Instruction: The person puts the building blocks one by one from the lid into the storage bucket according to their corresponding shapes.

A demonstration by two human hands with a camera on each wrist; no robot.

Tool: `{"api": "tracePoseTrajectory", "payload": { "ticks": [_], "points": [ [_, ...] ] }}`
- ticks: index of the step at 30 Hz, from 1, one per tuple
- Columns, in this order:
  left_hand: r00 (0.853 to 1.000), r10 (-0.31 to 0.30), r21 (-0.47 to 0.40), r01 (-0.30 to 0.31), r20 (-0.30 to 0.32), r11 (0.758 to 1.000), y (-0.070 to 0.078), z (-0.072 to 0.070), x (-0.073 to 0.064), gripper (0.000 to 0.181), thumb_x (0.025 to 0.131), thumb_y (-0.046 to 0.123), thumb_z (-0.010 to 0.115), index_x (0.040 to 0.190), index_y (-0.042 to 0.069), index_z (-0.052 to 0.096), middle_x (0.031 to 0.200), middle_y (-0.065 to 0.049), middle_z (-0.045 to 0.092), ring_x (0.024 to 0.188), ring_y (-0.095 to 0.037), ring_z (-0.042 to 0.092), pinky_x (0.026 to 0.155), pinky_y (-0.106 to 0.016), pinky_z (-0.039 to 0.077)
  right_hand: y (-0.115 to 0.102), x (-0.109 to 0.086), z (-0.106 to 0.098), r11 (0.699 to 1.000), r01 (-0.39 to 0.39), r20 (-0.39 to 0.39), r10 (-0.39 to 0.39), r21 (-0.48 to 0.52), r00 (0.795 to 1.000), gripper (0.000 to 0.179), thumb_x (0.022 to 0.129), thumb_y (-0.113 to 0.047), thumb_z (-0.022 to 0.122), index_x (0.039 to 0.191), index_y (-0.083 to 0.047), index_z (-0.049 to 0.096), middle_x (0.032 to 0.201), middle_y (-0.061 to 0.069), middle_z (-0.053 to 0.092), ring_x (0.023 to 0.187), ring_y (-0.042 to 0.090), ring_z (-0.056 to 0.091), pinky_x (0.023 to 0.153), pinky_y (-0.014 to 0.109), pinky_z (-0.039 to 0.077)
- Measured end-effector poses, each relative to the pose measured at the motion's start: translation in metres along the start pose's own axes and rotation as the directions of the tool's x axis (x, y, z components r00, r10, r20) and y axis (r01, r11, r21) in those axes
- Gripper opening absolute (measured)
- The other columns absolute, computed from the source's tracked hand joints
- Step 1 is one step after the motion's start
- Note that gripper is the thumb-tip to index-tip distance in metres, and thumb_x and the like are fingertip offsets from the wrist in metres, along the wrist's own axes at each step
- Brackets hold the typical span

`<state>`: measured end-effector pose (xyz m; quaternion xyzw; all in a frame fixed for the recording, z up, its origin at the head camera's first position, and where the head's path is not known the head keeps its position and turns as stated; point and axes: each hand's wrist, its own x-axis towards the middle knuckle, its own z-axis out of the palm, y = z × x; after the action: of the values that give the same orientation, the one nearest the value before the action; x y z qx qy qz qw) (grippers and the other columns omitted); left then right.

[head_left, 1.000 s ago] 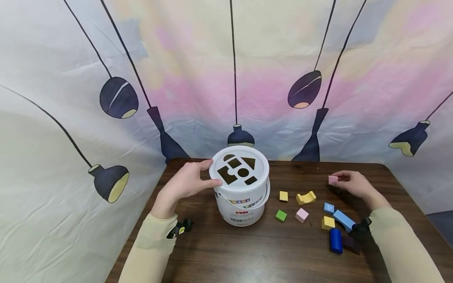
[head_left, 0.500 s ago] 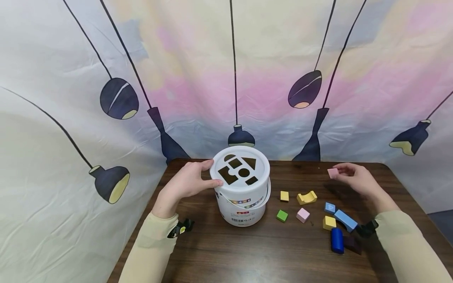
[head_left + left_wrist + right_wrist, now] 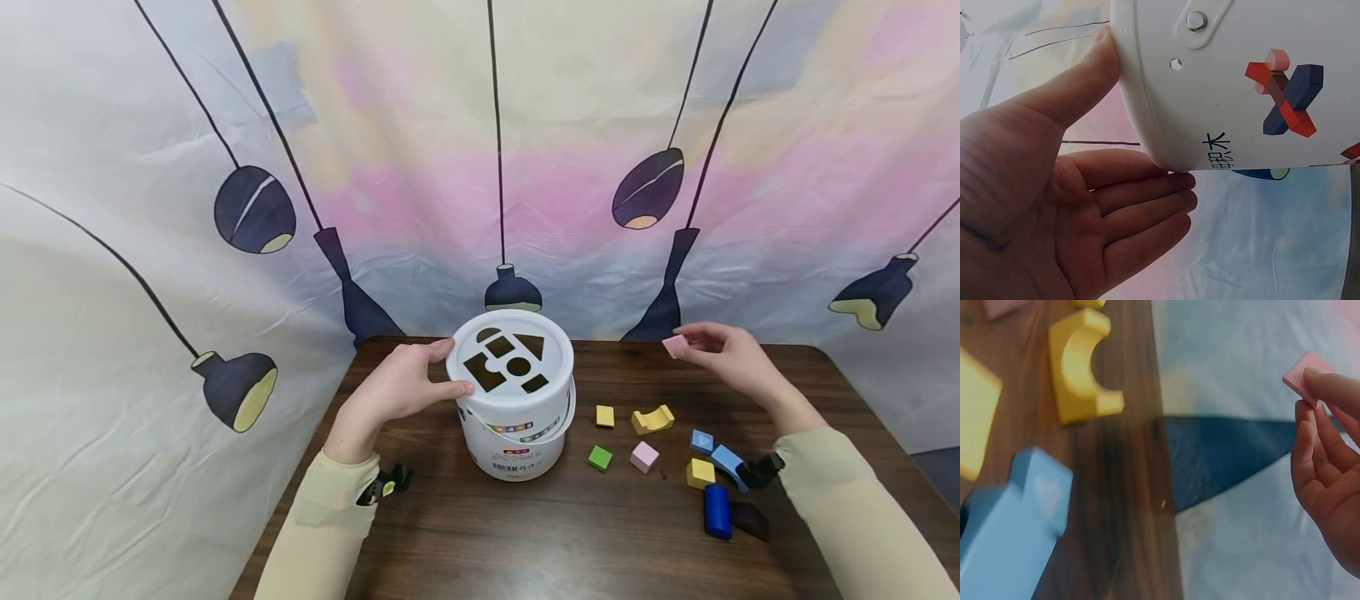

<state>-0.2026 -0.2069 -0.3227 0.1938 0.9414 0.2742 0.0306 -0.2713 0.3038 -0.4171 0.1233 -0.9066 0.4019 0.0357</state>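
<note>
A white bucket (image 3: 517, 446) stands mid-table, its white lid (image 3: 551, 367) cut with dark holes of several shapes. My left hand (image 3: 397, 382) rests on the lid's left side, thumb and index finger spread along the rim. In the left wrist view the fingers (image 3: 1141, 209) of that hand lie fairly straight by the bucket wall. My right hand (image 3: 723, 354) pinches a pink block (image 3: 674, 347) between thumb and fingertips, raised above the table's back edge. The right wrist view shows this pink block (image 3: 1304, 376) tilted, with one corner pointing up.
On the brown table (image 3: 585, 542), right of the bucket, lie a yellow block (image 3: 604, 417), a yellow arch (image 3: 652, 419), a green block (image 3: 599, 458) and another pink block (image 3: 644, 457). Nearer the right forearm are blue blocks (image 3: 702, 441), a yellow cube (image 3: 701, 473) and a blue cylinder (image 3: 717, 512).
My right hand has lifted the pink block up from over the table's back right and carried it left towards the bucket. My left hand has stayed on the lid.
</note>
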Motion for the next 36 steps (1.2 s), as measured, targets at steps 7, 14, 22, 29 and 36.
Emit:
{"api": "tracePoseTrajectory", "payload": {
  "ticks": [7, 14, 22, 29, 36],
  "points": [
    [1.0, -0.002, -0.008, 0.002, 0.002, 1.0, -0.001, 0.0, 0.001, 0.089, 0.093, 0.047, 0.085, 0.161, 0.004, 0.047, 0.161, -0.01, 0.051, 0.151, -0.025, 0.044, 0.12, -0.05, 0.042, -0.031, 0.013, 0.011, 0.997, 0.052, -0.018, -0.051, 0.061, 0.999, 0.046, 0.101, -0.039, 0.077, 0.135, -0.009, 0.07, 0.121, 0.013, 0.074, 0.1, 0.012, 0.067, 0.079, 0.02, 0.056],
    [1.0, -0.001, -0.003, 0.001, -0.002, 1.0, -0.004, 0.001, 0.001, 0.088, 0.093, 0.047, 0.084, 0.161, 0.004, 0.047, 0.161, -0.011, 0.05, 0.151, -0.026, 0.044, 0.12, -0.051, 0.042, -0.058, 0.022, 0.026, 0.977, 0.091, -0.015, -0.09, 0.194, 0.996, 0.045, 0.101, -0.037, 0.078, 0.135, -0.008, 0.071, 0.121, 0.013, 0.074, 0.101, 0.012, 0.07, 0.082, 0.021, 0.058],
    [1.0, 0.001, -0.003, -0.001, -0.003, 1.0, -0.004, 0.002, 0.001, 0.089, 0.093, 0.049, 0.084, 0.161, 0.005, 0.046, 0.161, -0.01, 0.05, 0.151, -0.025, 0.044, 0.12, -0.05, 0.041, -0.091, 0.027, 0.038, 0.946, 0.153, -0.012, -0.156, 0.287, 0.988, 0.041, 0.102, -0.029, 0.078, 0.136, -0.009, 0.072, 0.121, 0.007, 0.075, 0.105, 0.014, 0.07, 0.082, 0.024, 0.059],
    [1.0, 0.0, 0.0, 0.0, -0.004, 1.0, -0.003, 0.002, 0.001, 0.089, 0.093, 0.048, 0.084, 0.161, 0.004, 0.046, 0.161, -0.011, 0.05, 0.151, -0.026, 0.044, 0.12, -0.05, 0.042, -0.122, 0.037, 0.047, 0.933, 0.216, 0.021, -0.232, 0.288, 0.973, 0.037, 0.101, -0.027, 0.079, 0.134, -0.011, 0.074, 0.122, 0.009, 0.074, 0.107, 0.019, 0.07, 0.084, 0.026, 0.059],
    [1.0, -0.009, -0.02, 0.008, -0.004, 1.0, -0.003, 0.001, 0.0, 0.088, 0.093, 0.046, 0.084, 0.161, 0.003, 0.047, 0.161, -0.011, 0.05, 0.151, -0.026, 0.043, 0.12, -0.051, 0.041, -0.148, 0.052, 0.069, 0.913, 0.278, 0.118, -0.324, 0.299, 0.939, 0.034, 0.1, -0.026, 0.08, 0.13, -0.01, 0.076, 0.115, 0.005, 0.076, 0.103, 0.023, 0.072, 0.085, 0.033, 0.06]
  ]
}}
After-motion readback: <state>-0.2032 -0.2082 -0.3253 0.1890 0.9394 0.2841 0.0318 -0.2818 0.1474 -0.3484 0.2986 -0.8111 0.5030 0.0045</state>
